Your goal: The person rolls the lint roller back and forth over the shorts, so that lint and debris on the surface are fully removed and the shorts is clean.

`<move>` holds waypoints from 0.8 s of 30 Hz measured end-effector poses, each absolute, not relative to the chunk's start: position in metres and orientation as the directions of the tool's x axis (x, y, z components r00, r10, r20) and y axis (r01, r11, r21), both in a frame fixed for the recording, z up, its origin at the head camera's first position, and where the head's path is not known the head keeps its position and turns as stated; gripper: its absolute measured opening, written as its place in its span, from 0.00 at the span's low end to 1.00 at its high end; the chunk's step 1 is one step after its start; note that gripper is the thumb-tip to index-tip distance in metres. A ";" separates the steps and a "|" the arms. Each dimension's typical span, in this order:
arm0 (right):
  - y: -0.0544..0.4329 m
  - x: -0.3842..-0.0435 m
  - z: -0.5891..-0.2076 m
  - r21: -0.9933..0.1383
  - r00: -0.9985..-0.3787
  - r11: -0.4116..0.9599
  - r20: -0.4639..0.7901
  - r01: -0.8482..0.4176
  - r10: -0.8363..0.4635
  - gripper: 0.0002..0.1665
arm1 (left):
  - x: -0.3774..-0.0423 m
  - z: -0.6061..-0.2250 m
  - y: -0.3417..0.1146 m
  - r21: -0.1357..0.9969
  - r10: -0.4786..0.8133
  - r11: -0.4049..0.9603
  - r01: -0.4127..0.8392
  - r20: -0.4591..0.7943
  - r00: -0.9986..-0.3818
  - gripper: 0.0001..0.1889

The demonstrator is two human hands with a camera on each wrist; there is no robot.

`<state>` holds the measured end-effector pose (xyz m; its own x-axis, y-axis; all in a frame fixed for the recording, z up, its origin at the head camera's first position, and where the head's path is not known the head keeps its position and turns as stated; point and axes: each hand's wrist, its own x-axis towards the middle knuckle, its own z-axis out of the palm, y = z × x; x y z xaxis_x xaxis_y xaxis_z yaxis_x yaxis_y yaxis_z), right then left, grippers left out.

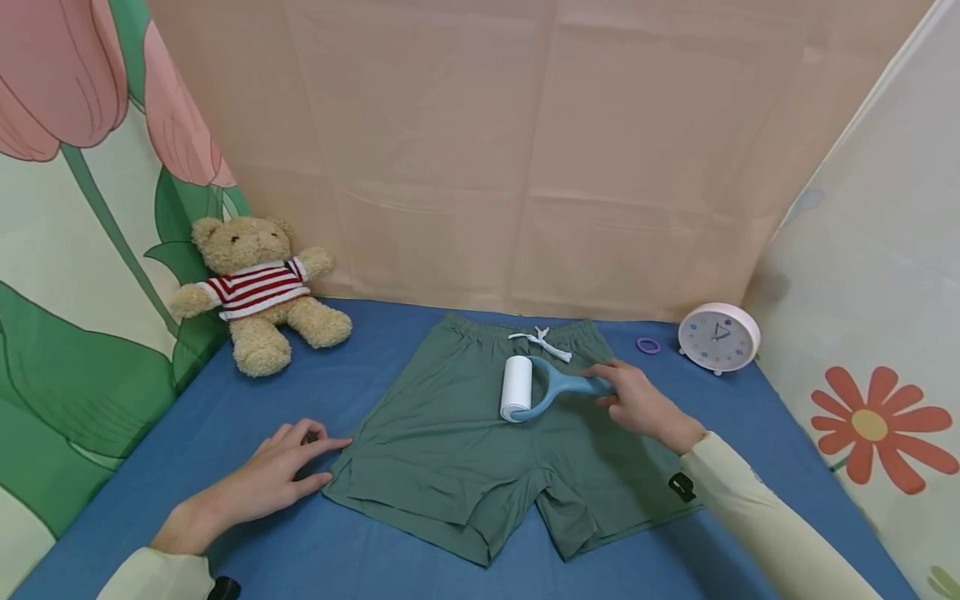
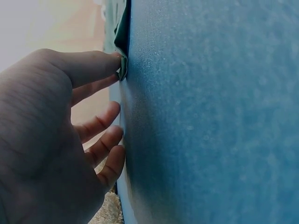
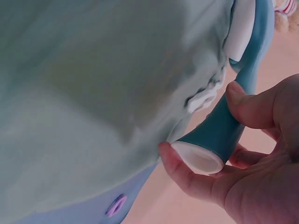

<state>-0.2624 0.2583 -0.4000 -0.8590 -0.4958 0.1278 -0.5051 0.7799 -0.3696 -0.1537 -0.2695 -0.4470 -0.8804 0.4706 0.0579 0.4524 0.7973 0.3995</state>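
Two hands busy: right hand (image 1: 647,407) grips lint roller (image 1: 517,388); left hand (image 1: 276,467) touches edge of shorts (image 1: 450,417), pinch hard to confirm. Roller drag could ruck poorly anchored shorts.

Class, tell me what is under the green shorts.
Blue cloth shows around the shorts and probably continues beneath; the part they cover, and anything else there, cannot be seen.
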 end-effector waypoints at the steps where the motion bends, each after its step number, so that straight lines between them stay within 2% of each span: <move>1: 0.261 -0.262 -0.400 -0.370 -0.859 0.780 0.126 -0.504 -0.495 0.33 | -0.154 -0.447 -0.270 0.399 0.470 0.797 0.453 0.060 -0.881 0.24; 16: 0.300 -0.261 -0.401 -0.376 -0.884 0.804 0.120 -0.461 -0.452 0.37 | -0.153 -0.448 -0.271 0.394 0.464 0.802 0.449 0.062 -0.883 0.24; 24: 0.316 -0.260 -0.401 -0.347 -0.886 0.816 0.143 -0.462 -0.441 0.32 | -0.154 -0.448 -0.270 0.394 0.466 0.801 0.450 0.061 -0.883 0.24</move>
<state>-0.2601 0.3157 -0.4013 -0.8862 -0.4407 0.1427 -0.4618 0.8163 -0.3470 -0.1537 -0.2699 -0.4475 -0.8828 0.4658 0.0608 0.4499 0.8012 0.3945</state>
